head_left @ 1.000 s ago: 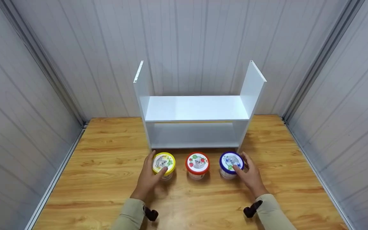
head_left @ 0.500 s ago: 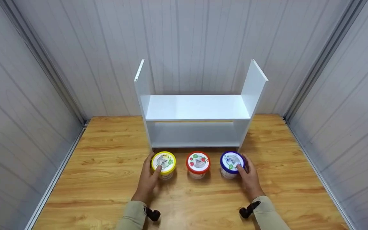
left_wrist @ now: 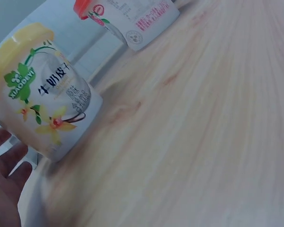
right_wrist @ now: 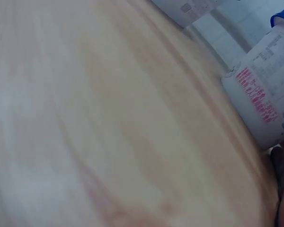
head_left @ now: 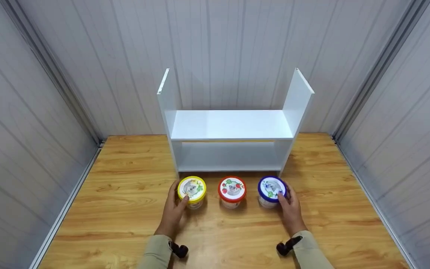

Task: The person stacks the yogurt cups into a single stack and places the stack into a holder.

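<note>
Three white tubs with printed lids stand in a row on the wooden table. At the left, my left hand (head_left: 173,211) holds the yellow-lidded tub (head_left: 192,189), thumb at the lid's near edge and fingers along its left side. In the left wrist view, this tub (left_wrist: 54,94) shows a flower print, with fingers at its lower side. My right hand (head_left: 291,209) holds the blue-lidded tub (head_left: 272,189) at the right, its thumb on the lid. The right wrist view shows that tub (right_wrist: 262,87) with fingertips by its base. Untouched between them is the red-lidded tub (head_left: 232,189).
Right behind the tubs stands a white two-level shelf (head_left: 231,125) with upright side panels and no top board. The wooden table (head_left: 125,179) reaches pale panelled walls (head_left: 230,48) at the back and both sides. Each wrist carries a small black device (head_left: 179,249).
Both thumbs have drawn back from the lid tops toward the rims, and the hands have settled around the outer tubs. The tubs stay in their row; the head view has shifted slightly.
</note>
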### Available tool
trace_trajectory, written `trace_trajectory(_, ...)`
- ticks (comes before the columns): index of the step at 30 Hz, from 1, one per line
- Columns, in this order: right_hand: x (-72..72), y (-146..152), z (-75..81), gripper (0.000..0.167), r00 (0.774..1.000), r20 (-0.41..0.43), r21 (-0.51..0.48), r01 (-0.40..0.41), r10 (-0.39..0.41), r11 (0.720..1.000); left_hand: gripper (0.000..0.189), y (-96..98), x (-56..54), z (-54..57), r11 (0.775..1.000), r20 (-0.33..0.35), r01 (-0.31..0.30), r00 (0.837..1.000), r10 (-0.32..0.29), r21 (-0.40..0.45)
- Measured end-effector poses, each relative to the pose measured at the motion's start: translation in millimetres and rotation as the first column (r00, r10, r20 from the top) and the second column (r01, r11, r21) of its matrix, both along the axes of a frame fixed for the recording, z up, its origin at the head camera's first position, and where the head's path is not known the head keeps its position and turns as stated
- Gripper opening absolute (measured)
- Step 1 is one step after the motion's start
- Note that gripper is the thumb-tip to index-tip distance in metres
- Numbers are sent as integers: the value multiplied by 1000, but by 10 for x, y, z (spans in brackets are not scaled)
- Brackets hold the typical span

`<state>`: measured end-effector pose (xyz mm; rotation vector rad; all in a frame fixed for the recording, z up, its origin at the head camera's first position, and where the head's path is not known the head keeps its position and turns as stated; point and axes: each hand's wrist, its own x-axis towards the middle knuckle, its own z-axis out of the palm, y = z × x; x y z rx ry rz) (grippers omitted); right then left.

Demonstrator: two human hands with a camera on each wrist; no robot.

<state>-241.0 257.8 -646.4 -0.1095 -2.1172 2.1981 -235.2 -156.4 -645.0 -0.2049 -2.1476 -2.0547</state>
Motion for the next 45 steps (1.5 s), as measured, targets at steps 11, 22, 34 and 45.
trace_trajectory(11,-19,10,-36,70,999,-31,62,24,-22,998,74,11,-58,-82,998,-31,30,999,-28,53)
trace_trajectory(22,-37,19,-66,75,998,-66,57,3,1,998,78,-9,-65,-111,999,-24,34,999,-33,33)
trace_trajectory(34,1,-6,-59,82,999,-48,28,8,-7,1000,76,-10,-16,-155,1000,4,-2,1000,2,24)
trace_trajectory(45,30,-22,-42,81,996,-78,94,48,-40,994,77,15,5,-142,999,34,-32,999,31,16)
